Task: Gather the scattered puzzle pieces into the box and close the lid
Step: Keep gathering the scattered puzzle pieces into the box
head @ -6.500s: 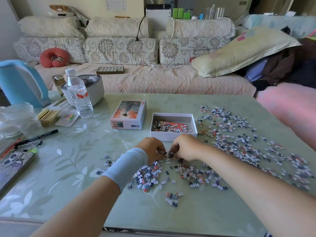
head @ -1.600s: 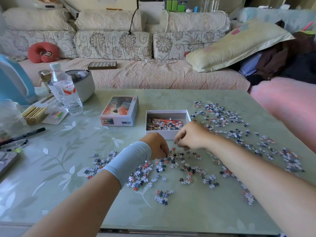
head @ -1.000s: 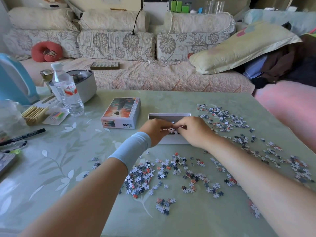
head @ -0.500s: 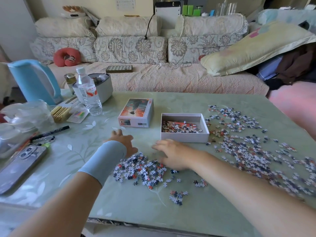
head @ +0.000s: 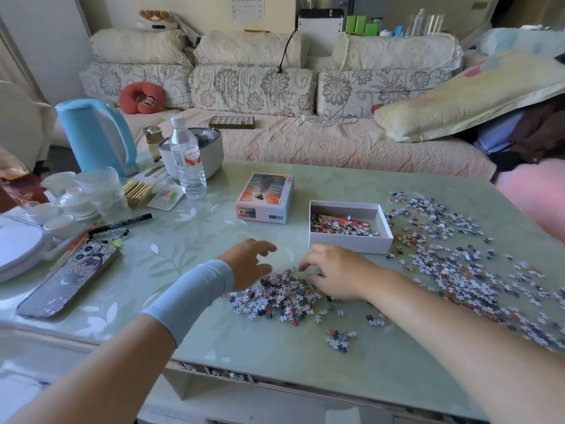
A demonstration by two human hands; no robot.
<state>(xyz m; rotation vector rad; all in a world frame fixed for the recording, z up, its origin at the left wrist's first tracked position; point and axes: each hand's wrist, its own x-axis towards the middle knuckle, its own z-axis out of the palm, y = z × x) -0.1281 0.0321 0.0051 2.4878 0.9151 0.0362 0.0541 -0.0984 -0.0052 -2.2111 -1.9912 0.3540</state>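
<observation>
Moments ago both hands were over the box, dropping a load; now they are back down on the near side of the table (head: 275, 359), flanking the near pile of puzzle pieces (head: 281, 298). That pile looks more tightly bunched than before, so I judge another scoop is being readied, with the job far from done.

The left hand (head: 249, 264), above a pale blue wristband (head: 189, 296), sits at the pile's left edge with fingers spread and relaxed, grasping nothing. The right hand (head: 336, 273) lies palm down on the pile's right side, fingers bent into the pieces. Whether they have closed on any is hidden.

Beyond the left hand, the lid (head: 264, 198) lies picture-side up, off the box. Just right of it, the box (head: 348, 243) stands open just beyond the right hand, partly filled. Further right, a broad scatter of pieces (head: 452, 258) covers the tabletop, ungathered.
</observation>
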